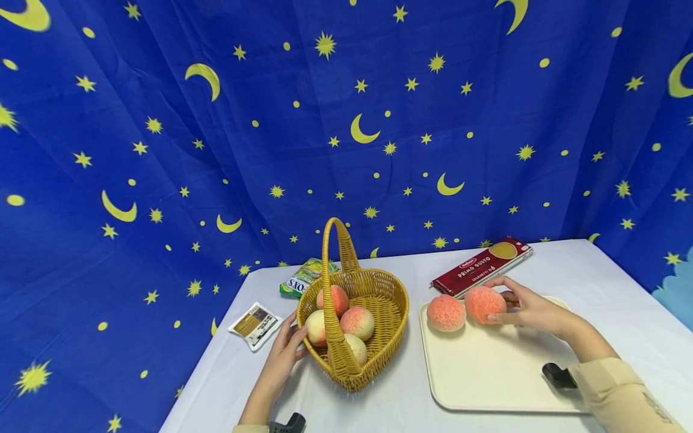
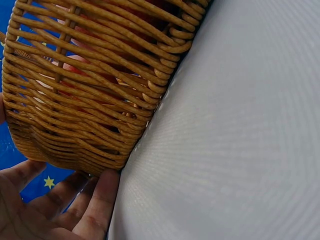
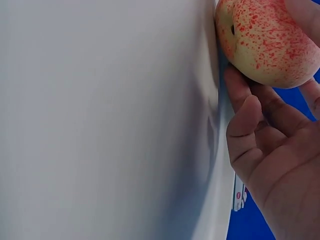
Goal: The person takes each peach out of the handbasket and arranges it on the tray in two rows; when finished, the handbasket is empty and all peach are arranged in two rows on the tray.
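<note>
A heart-shaped wicker basket (image 1: 397, 337) with a tall handle holds several peaches, among them a cream-and-pink peach (image 1: 358, 323). My left hand (image 1: 283, 344) touches the basket's left side; in the left wrist view its fingers lie against the weave (image 2: 95, 100). Over the far part of a cream tray (image 1: 487, 379), my right hand (image 1: 533, 310) grips a pinkish-red peach (image 1: 485, 305) between thumb and fingers. In the right wrist view this peach (image 3: 270, 50) shows speckled red over cream. Whether it touches the tray I cannot tell. Just left of it, another peach (image 1: 446, 313) sits on the tray.
A red spaghetti pack (image 1: 482, 266) lies behind the tray. Partly hidden behind the basket is a green packet (image 1: 305, 278). A white-and-brown packet (image 1: 255, 325) lies left of the basket. A blue star-patterned curtain (image 1: 346, 120) hangs behind the white table (image 1: 373, 409).
</note>
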Demonstrator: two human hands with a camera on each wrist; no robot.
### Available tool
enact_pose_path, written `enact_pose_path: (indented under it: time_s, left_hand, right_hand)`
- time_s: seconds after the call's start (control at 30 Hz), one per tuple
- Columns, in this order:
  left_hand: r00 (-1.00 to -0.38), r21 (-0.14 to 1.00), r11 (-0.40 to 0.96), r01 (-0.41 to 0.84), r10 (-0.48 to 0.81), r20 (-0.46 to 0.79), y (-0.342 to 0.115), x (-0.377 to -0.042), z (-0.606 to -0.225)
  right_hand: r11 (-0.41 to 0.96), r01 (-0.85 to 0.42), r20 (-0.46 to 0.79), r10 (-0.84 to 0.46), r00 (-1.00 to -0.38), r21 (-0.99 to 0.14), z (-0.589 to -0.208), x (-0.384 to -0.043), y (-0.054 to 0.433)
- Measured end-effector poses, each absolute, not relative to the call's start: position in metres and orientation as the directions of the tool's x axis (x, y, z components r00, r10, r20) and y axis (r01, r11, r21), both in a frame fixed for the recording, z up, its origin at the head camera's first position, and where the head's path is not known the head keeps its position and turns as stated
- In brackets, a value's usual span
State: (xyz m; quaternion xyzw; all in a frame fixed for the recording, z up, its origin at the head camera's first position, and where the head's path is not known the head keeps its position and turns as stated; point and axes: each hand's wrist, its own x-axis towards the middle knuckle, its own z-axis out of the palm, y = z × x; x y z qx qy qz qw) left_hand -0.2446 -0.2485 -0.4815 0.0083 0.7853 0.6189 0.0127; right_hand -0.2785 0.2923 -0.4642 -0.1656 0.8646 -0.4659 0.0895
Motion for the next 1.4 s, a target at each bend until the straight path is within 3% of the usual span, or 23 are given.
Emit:
enact_pose_path:
  time_s: [1.4]
  left_hand:
    - [-0.999, 0.967, 0.252, -0.033, 0.008, -0.036, -0.2494, -0.2459, -0.4816]
  right_hand:
    - [0.465, -0.209, 0.007, -0.399, -0.917, -0.86, -0.4683, -0.2769, 0.2903]
